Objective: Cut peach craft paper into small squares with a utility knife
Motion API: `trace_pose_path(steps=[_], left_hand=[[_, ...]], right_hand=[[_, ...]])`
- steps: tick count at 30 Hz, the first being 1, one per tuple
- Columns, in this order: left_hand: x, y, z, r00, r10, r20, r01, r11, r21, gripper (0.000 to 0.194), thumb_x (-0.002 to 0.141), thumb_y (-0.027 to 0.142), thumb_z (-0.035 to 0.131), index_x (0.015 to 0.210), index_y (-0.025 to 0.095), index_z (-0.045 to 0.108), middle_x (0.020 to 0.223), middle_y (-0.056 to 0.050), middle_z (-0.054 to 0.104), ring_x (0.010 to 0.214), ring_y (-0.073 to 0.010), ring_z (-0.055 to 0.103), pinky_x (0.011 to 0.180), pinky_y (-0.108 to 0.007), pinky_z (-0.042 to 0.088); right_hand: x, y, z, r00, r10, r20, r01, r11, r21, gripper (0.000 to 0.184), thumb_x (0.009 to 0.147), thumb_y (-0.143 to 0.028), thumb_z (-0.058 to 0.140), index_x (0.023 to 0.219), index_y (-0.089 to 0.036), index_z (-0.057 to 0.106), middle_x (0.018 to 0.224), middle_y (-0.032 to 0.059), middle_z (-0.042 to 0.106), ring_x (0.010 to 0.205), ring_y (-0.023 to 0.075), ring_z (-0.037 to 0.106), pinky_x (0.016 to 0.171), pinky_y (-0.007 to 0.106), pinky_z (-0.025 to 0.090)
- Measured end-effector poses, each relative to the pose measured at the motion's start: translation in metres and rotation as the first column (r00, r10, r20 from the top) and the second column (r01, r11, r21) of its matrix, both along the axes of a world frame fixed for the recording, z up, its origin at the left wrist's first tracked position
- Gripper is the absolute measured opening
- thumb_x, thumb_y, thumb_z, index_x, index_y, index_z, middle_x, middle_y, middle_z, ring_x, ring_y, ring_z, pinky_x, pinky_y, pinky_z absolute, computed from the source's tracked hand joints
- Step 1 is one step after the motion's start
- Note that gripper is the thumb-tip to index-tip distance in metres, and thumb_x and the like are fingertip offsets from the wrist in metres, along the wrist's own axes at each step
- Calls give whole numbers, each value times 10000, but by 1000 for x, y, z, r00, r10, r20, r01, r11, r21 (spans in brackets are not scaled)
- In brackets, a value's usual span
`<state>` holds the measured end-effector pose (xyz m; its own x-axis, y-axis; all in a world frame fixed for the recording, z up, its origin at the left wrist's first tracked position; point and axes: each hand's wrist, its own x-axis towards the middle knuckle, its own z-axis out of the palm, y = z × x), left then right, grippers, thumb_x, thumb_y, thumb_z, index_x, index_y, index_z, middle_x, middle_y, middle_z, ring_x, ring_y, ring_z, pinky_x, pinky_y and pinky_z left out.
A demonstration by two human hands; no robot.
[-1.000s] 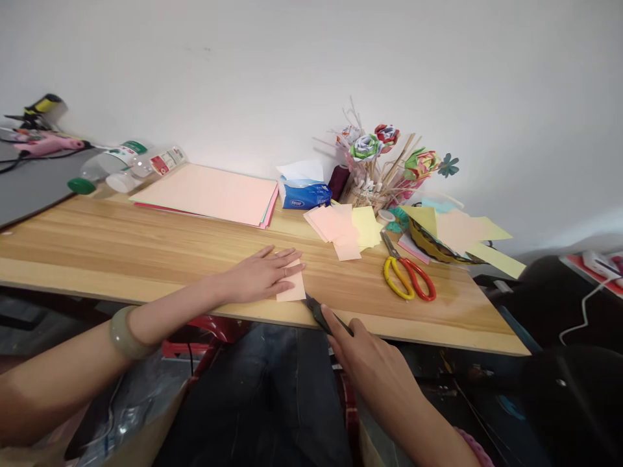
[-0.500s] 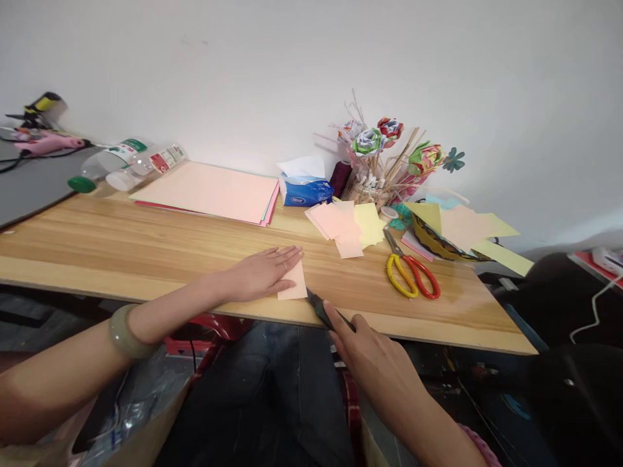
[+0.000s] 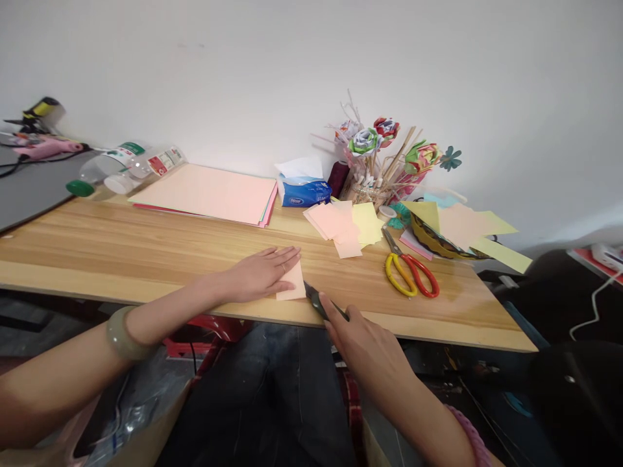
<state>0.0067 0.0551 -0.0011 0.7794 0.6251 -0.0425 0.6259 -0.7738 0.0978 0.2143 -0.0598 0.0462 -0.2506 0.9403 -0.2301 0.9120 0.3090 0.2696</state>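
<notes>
My left hand (image 3: 265, 274) lies flat, fingers stretched out, on a small pale pink piece of paper (image 3: 294, 285) close to the table's front edge. Part of the paper is hidden under the palm. My right hand (image 3: 363, 337) is closed around the dark handle of a utility knife (image 3: 317, 303), whose tip end points away from me at the paper's right edge. Whether the blade touches the paper I cannot tell. Right of the hands lie scissors (image 3: 410, 275) with one yellow and one red handle. Beyond them are cut pink and yellow paper pieces (image 3: 348, 245).
A stack of large coloured sheets (image 3: 209, 191) lies at the back left beside clear plastic bottles (image 3: 127, 162). A blue tissue pack (image 3: 304, 192), a jar of paper flowers (image 3: 367, 188) and a basket (image 3: 428, 240) with paper stand along the wooden table's (image 3: 121, 246) back.
My right hand and the knife have moved slightly up and away from me along the paper's right edge. My left hand stays pressed on the paper.
</notes>
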Motion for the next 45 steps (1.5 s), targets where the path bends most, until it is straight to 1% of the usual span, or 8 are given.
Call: trace_pose_path(steps=[5,9,11,17,24,32,39,45], left_hand=[[0,-1,-1,1000,10,-28,-10,1000,12,661,943,549,155,1444,118,155,1512,-117,87,1395,-185,65,1111,-323,82],[0,-2,-2,998,60,-28,-59,997,41,654,932,571,181,1438,157,203,1508,-127,72,1395,-234,51,1105,-397,76],[0,-2,-2,997,70,-35,-69,997,38,660,929,577,177,1439,159,198,1508,-121,93,1395,-235,70,1103,-418,67],[1,-1,-2,996,86,-33,-85,996,14,710,917,600,178,1445,127,153,1503,-132,113,1391,-217,114,1104,-394,77],[3,-3,2,990,110,-87,-111,994,-13,724,927,572,190,1441,66,129,1507,-132,69,1396,-218,72,1112,-392,67],[2,-2,-1,994,96,-49,-96,995,0,711,923,583,175,1446,104,130,1505,-137,81,1394,-216,86,1108,-393,79],[3,-2,1,993,100,-69,-101,995,-14,721,925,577,177,1445,81,120,1507,-140,65,1395,-221,71,1111,-393,73],[3,-2,0,993,98,-66,-99,995,-7,728,925,574,178,1443,67,115,1505,-149,67,1395,-222,68,1112,-390,78]], right_hand=[[-1,6,0,1000,-8,-9,8,1000,12,475,945,-308,353,1412,-263,282,918,85,625,727,206,670,546,283,498],[-2,8,0,1000,-7,-13,7,1000,14,478,940,-311,370,1408,-262,283,910,85,625,729,204,668,548,277,494],[-2,9,-1,1000,-2,-15,2,1000,20,474,941,-306,366,1406,-258,286,917,82,625,731,204,667,550,281,494],[-3,15,-3,1000,6,-7,-6,999,37,472,935,-275,384,1399,-261,296,951,96,628,750,192,662,546,252,477],[-4,19,-2,1000,10,-12,-10,999,40,477,931,-256,385,1400,-252,293,951,86,629,731,195,660,544,272,483],[-5,22,-3,1000,16,-20,-15,998,54,462,938,-247,364,1394,-243,291,913,80,621,712,186,659,538,260,468],[-9,30,-5,999,16,-29,-14,997,72,459,944,-286,353,1396,-233,291,940,96,628,749,201,661,568,273,480],[-10,37,-4,999,30,-40,-26,996,83,466,943,-268,357,1398,-211,276,936,100,631,760,195,657,586,268,474]])
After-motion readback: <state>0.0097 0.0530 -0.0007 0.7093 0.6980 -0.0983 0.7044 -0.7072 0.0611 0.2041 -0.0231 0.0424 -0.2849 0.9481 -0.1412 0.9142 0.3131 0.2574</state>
